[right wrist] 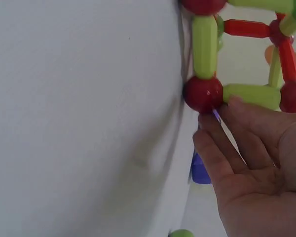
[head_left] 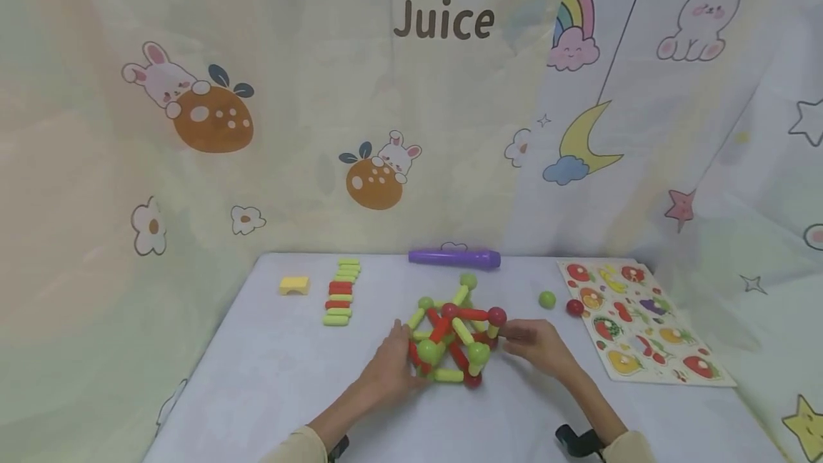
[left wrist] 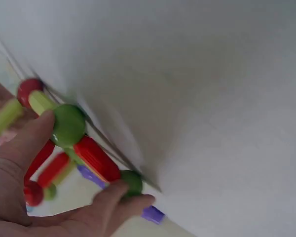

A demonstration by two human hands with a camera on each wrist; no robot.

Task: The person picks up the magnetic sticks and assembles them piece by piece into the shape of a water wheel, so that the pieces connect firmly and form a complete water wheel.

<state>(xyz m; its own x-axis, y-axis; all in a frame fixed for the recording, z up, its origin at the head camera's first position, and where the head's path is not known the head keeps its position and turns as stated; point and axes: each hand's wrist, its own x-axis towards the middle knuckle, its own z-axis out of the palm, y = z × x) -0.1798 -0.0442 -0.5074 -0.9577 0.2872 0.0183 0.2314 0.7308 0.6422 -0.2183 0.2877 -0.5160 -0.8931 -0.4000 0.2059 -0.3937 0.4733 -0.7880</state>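
Note:
A frame of red and green rods joined by balls (head_left: 453, 338) stands on the white-covered table (head_left: 257, 384). My left hand (head_left: 401, 350) rests against its left side. In the left wrist view its fingers (left wrist: 34, 136) lie fairly straight, touching a green ball (left wrist: 68, 124) and a lower green ball (left wrist: 132, 181). My right hand (head_left: 521, 338) is at the frame's right side, below a red ball (head_left: 496, 317). In the right wrist view its straight fingertips (right wrist: 234, 106) touch a red corner ball (right wrist: 203, 93) and a green rod (right wrist: 251, 95), palm open.
A row of spare red and green rods (head_left: 341, 291) and a yellow block (head_left: 294, 285) lie at the back left. A purple tube (head_left: 454, 258) lies at the far edge. A loose green ball (head_left: 547, 299), a red ball (head_left: 574, 307) and a fruit puzzle board (head_left: 639, 324) are to the right.

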